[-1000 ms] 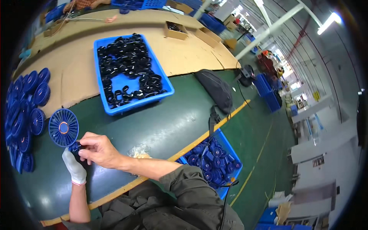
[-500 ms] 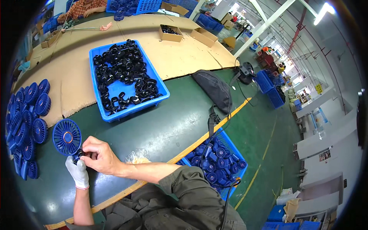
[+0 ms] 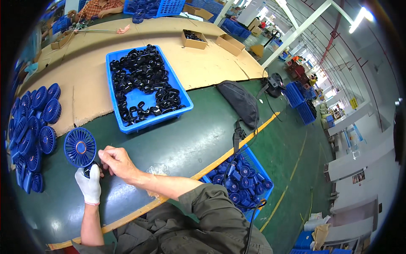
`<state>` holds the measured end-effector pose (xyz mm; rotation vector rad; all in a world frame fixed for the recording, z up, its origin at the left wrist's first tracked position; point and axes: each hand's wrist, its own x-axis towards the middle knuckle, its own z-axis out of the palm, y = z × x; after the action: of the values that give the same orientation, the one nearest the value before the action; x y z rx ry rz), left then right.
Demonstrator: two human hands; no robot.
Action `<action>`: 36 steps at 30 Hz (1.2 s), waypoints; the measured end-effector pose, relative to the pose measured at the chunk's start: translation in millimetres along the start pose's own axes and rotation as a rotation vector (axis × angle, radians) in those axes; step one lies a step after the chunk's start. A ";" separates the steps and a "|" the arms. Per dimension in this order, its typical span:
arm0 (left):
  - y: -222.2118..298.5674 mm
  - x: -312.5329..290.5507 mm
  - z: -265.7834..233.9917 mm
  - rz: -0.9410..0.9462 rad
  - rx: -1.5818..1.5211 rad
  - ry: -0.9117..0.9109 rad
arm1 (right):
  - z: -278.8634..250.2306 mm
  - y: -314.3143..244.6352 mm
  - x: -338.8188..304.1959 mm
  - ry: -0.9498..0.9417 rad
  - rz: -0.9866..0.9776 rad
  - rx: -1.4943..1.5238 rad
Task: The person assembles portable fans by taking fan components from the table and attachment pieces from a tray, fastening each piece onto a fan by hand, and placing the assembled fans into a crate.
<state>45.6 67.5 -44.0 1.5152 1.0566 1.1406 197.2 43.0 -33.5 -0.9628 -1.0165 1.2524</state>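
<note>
My left hand (image 3: pixel 89 184), in a white glove, is wrapped round the short dark handle of a blue handheld fan (image 3: pixel 80 147). The fan stands upright, its round grille facing me with an orange ring at the centre. Bare and half curled, my right hand (image 3: pixel 119 164) is just right of the handle, thumb apart from the fingers. Nothing shows in it; its lower fingertips are partly hidden beside the handle. Ahead, a blue tray (image 3: pixel 189 105) holds many glossy black curved pieces (image 3: pixel 146 70). A pile of blue fans (image 3: pixel 33 131) lies at the left.
A black waist bag (image 3: pixel 239 103) lies on the green table, near its yellow-brown edge. Below that edge, a blue crate (image 3: pixel 259 162) holds more fans. Small cardboard boxes (image 3: pixel 230 45) stand on the far cardboard. Another person (image 3: pixel 99 9) sits across the table.
My right hand has drawn back slightly to the right from the fan's handle, and its thumb has lifted away. The whole view has shifted a little; my left hand still holds the fan.
</note>
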 end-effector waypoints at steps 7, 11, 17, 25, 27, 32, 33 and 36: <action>13.5 -0.8 -1.9 -0.062 -0.087 -0.071 | 10.1 3.7 -0.7 0.039 -0.252 -0.149; 17.4 -7.3 2.1 -0.069 -0.266 -0.253 | 7.5 -9.2 -8.9 -0.075 -0.045 -0.113; 9.2 -13.6 5.3 -0.436 -0.605 -0.401 | 5.8 -13.2 -8.6 -0.171 0.198 0.096; 17.6 -14.7 11.6 -0.505 -0.708 -0.330 | 6.7 -21.0 -10.1 -0.163 0.106 0.103; 22.1 -14.7 12.4 -0.522 -0.724 -0.293 | 3.4 -18.3 -9.6 -0.166 0.070 0.032; 22.8 -18.4 13.0 -0.533 -0.716 -0.212 | 7.3 -14.2 -12.1 -0.117 -0.192 -0.105; 18.8 -19.3 11.1 -0.520 -0.723 -0.235 | 4.4 -15.6 -11.7 -0.131 -0.222 -0.218; 17.2 -19.4 8.1 -0.517 -0.732 -0.292 | 1.9 -15.6 -11.9 -0.151 -0.251 -0.289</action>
<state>51.4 44.1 -31.6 0.7352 0.6583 0.7758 199.2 30.0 -18.8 -0.9335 -1.4200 0.9971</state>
